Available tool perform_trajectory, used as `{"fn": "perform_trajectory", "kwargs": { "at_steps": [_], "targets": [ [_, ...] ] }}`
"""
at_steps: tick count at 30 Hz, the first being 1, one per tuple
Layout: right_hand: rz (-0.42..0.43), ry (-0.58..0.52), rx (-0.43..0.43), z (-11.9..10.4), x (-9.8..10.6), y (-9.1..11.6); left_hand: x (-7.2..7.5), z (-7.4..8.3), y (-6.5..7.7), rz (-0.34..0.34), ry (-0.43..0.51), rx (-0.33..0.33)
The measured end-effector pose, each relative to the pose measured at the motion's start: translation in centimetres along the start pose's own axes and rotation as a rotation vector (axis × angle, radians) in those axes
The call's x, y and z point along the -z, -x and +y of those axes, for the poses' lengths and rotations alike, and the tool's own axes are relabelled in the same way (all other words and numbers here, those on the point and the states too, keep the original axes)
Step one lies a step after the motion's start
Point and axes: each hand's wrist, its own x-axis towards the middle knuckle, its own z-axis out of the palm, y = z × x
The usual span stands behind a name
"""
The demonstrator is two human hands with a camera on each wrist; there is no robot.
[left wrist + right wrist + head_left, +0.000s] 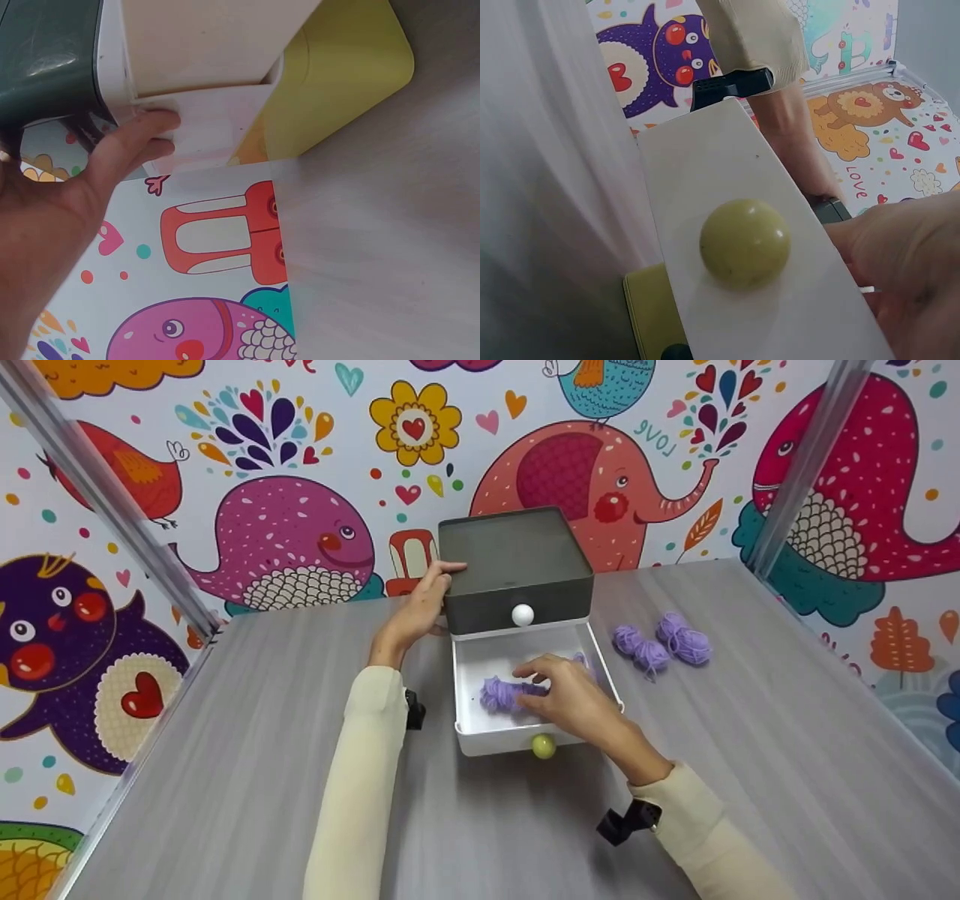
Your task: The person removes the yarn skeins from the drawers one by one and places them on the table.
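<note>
Two hands work at a small drawer box (514,562) standing at the back of the grey table (247,750). The left hand (420,604) reaches forward with a straight arm, fingers extended and flat against the box's upper left corner, gripping nothing. The right hand (568,694) bends in over the pulled-out white drawer (480,739), fingers curled down onto a purple yarn bundle (501,694) lying inside it; whether they actually pinch the yarn cannot be told. Three more yarn bundles (661,641) lie on the table just right of the drawer. A yellow knob (744,241) sits on the drawer front, a white knob (522,615) above it.
</note>
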Motion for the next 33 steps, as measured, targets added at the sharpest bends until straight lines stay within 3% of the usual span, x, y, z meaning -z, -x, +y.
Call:
{"fn": "perform_trajectory", "kwargs": {
  "at_steps": [15, 27, 33],
  "targets": [
    [-0.090, -0.017, -0.202, 0.1, -0.2, -0.4, 0.0, 0.1, -0.1, -0.002, 0.008, 0.019],
    [-0.046, -0.018, -0.136, 0.2, 0.1, -0.5, -0.1, 0.1, -0.1, 0.002, 0.033, -0.004],
    [-0.102, -0.069, -0.123, 0.5, 0.9, -0.6, -0.2, 0.0, -0.1, -0.004, 0.046, -0.017]
  ]
}}
